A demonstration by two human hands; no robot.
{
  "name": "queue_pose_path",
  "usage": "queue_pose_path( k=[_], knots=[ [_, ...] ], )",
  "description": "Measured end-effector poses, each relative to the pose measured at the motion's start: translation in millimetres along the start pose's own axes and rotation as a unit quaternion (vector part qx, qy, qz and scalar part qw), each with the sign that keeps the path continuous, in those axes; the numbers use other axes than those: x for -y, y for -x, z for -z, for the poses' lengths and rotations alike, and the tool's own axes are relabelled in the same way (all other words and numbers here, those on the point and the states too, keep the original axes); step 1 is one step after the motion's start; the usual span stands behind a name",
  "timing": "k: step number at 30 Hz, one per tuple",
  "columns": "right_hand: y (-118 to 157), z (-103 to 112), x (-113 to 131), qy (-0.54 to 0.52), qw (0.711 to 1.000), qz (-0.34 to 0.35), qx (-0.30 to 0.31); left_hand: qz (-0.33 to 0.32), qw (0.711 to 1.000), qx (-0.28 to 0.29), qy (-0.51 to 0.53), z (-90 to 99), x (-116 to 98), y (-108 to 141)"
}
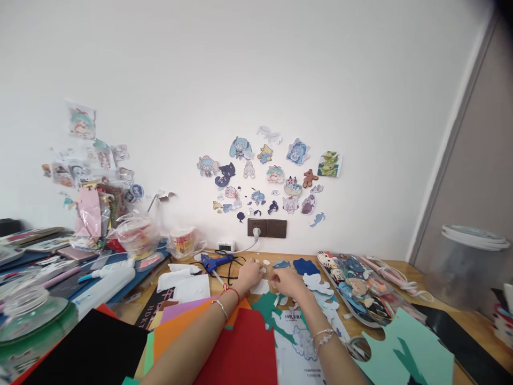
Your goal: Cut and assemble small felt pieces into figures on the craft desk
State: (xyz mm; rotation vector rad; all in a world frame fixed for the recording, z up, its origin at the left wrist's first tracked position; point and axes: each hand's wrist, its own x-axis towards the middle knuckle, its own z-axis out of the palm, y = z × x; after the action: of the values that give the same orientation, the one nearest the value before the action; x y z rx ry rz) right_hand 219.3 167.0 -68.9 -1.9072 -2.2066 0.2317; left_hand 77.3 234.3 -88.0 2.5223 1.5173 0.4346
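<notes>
Both of my arms reach over the wooden table toward the wall. My left hand (249, 277), with a red cord and a bracelet at the wrist, has its fingers bent together beside a small white scrap (262, 270); whether it grips the scrap is unclear. Close by on the right, my right hand (287, 281) is curled with the fingertips drawn together, and anything in them is too small to make out. Under and between the hands lies a white paper piece (261, 287). Green felt pieces (269, 309) lie just below the right hand.
A blue glue gun (216, 262) with a black cord lies left of my hands. Coloured sheets, including a red one (244, 347), cover the front. A tray of character cutouts (356, 289) is at right, behind a mint sheet (404, 347). A plug sits in the wall socket (257, 227).
</notes>
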Motion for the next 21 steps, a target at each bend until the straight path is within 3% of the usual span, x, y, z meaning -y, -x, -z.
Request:
queue_pose_path(
  k=[12,17,21],
  knots=[
    [-3.5,3.7,-1.5,0.003,1.000,-0.002,0.018,0.013,0.999,-0.011,0.040,-11.4,6.4,-19.0],
    [-5.4,2.1,-0.3,0.012,1.000,-0.005,0.023,0.003,0.998,-0.031,0.048,-8.2,9.3,-19.6],
    [-3.7,3.5,3.0,0.022,0.999,-0.015,0.022,-0.033,0.998,-0.002,0.059,-1.5,17.2,-18.3]
  ],
)
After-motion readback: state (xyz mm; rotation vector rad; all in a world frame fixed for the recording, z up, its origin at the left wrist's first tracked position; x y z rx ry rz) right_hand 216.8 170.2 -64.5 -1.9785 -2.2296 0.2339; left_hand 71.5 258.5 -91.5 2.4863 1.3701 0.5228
